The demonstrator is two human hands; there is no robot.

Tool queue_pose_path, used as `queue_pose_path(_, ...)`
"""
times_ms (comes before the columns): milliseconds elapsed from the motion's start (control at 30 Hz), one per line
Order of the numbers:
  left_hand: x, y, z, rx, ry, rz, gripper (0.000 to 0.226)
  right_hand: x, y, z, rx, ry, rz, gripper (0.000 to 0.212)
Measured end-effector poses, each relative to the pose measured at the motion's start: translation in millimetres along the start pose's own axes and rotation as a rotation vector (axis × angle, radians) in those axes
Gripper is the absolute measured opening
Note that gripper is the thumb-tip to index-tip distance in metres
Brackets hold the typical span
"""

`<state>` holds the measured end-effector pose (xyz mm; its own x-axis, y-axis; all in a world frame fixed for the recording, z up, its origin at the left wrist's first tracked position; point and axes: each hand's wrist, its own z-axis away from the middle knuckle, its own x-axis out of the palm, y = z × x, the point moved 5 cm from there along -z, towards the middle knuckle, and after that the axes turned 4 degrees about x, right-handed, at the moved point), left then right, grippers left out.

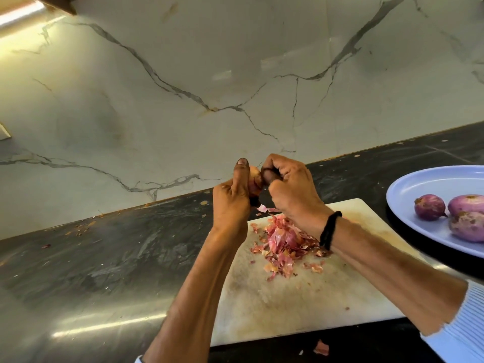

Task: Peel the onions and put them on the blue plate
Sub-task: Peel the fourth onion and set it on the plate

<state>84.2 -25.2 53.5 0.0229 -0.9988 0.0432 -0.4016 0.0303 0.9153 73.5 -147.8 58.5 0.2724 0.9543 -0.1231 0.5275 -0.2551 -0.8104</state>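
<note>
Above the white cutting board (301, 292) my left hand (231, 205) grips a partly skinned onion (254, 179), thumb pointing up. My right hand (290, 189) is curled against the onion's right side and pinches its skin; the fingers hide most of the onion. A scrap of skin (262, 208) hangs just under the hands. A heap of pink onion peels (284, 239) lies on the board below. At the right edge the blue plate (413, 189) holds three peeled purple onions (429, 206).
The dark stone counter (104, 258) stretches left of the board and meets a veined marble wall (209, 74) behind. Small peel scraps lie on the counter near the wall (81, 229) and at the board's front edge (320, 347).
</note>
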Motion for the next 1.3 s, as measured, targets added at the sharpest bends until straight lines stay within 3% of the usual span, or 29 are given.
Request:
queue_pose_path(133,-3,-5,-3,-0.061,0.063,0.05,0.054,4,7,-1,0.093,-0.041,-0.068,0.019)
queue_pose_path(233,-8,-2,-4,-0.007,0.098,0.018,0.056,10,1,0,-0.079,-0.12,0.156,0.006)
queue_pose_path(533,-14,6,-8,0.104,-0.018,-0.147,0.049,7,-9,-1,-0.319,-0.233,0.544,0.023)
queue_pose_path(633,-11,7,-8,0.067,-0.075,-0.197,0.042,5,-7,-2,-0.311,-0.275,0.506,0.019)
queue_pose_path(733,-13,8,-10,-0.042,-0.186,-0.148,0.048,2,-7,-3,-0.269,-0.285,0.384,0.017)
queue_pose_path(900,-11,7,-6,-0.169,-0.287,-0.087,0.044,-2,-9,-3,-0.182,-0.321,0.208,0.037)
queue_pose_path(1067,-14,7,-6,-0.154,-0.253,-0.188,0.037,1,-16,1,-0.282,-0.248,0.244,0.057)
queue_pose_path(1300,-17,1,-7,-0.166,-0.066,-0.18,0.047,15,-20,13,-0.581,-0.123,0.479,0.021)
